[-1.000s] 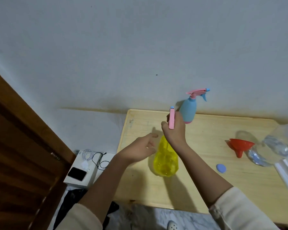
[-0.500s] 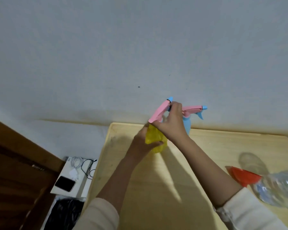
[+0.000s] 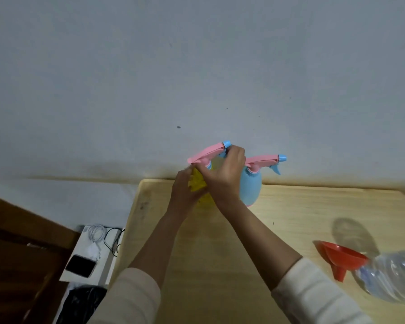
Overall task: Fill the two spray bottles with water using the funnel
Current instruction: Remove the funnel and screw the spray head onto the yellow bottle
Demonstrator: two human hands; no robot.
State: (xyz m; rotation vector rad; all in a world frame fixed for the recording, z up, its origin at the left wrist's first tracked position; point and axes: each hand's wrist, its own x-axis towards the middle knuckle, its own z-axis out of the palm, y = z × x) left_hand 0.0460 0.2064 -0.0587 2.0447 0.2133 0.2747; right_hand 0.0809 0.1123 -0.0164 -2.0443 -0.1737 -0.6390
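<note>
1. Yellow bottle (image 3: 198, 183) stands near the far left corner of the wooden table (image 3: 220, 253), close to the wall (image 3: 197, 66); most of its body is hidden behind the two hands.
2. Left hand (image 3: 185, 190) wraps around the yellow bottle's body, fingers curled and pressed against the plastic.
3. Right hand (image 3: 222, 174) closes over the top of the same bottle, fingers pressed together around the neck just under its pink spray head (image 3: 206, 154), which tilts up to the right and ends in a blue nozzle (image 3: 226, 144).
4. Blue bottle (image 3: 249, 188) stands upright just right of the right hand, near the table's far edge, with its own pink spray head (image 3: 262, 159) on and pointing right. Whether it touches the hand, I cannot tell.
5. Red funnel (image 3: 341, 256) lies on its side well to the right, wide mouth up and to the right, spout down toward the near edge.
6. Clear water bottle (image 3: 393, 277) lies against the funnel at the right edge of the view, partly cut off.
7. Both forearms are bare, with pale sleeves (image 3: 131, 298) pushed up.
8. Off the table to the left, a white box (image 3: 87, 249) holds a dark phone (image 3: 80, 265) and coiled cables (image 3: 98, 232); a brown wooden panel (image 3: 17, 253) fills the lower left corner.
</note>
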